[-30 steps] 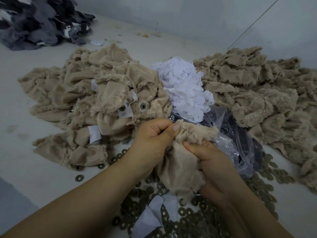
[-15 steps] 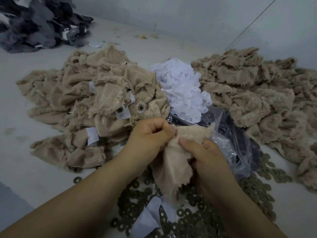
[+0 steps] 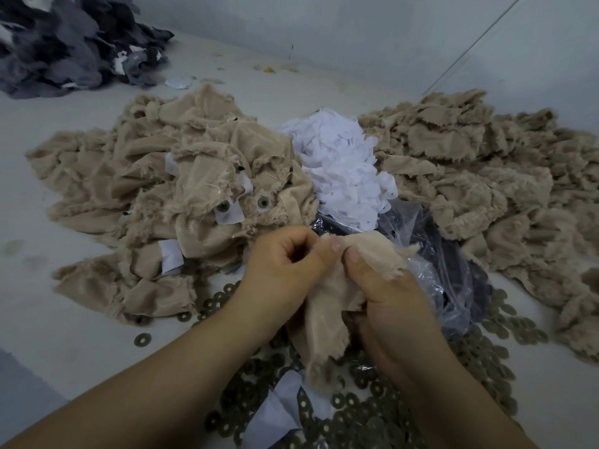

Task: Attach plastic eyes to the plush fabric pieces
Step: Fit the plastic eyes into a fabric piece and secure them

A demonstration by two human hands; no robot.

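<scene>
A tan plush fabric piece (image 3: pixel 327 306) hangs between both hands above the table. My left hand (image 3: pixel 282 264) grips its upper left edge with curled fingers. My right hand (image 3: pixel 385 286) pinches the top fold with the thumb on the cloth, thumb tips nearly touching. Behind lies a tan pile (image 3: pixel 168 196) whose pieces show fitted eye backs (image 3: pixel 262 202) and white patches. A second tan pile (image 3: pixel 479 189) fills the right. Dark round washers (image 3: pixel 372 419) are scattered under my wrists. No loose eye is visible in my fingers.
A heap of white cloth patches (image 3: pixel 340 170) sits between the tan piles. A clear plastic bag (image 3: pixel 444 267) with dark contents lies right of my hands. Grey fabric pieces (image 3: pixel 64 47) are stacked at the far left. A wall closes the back.
My hands have drawn closer together on the tan piece, bunching its top fold. The right thumb has slid up onto the cloth beside the left thumb.
</scene>
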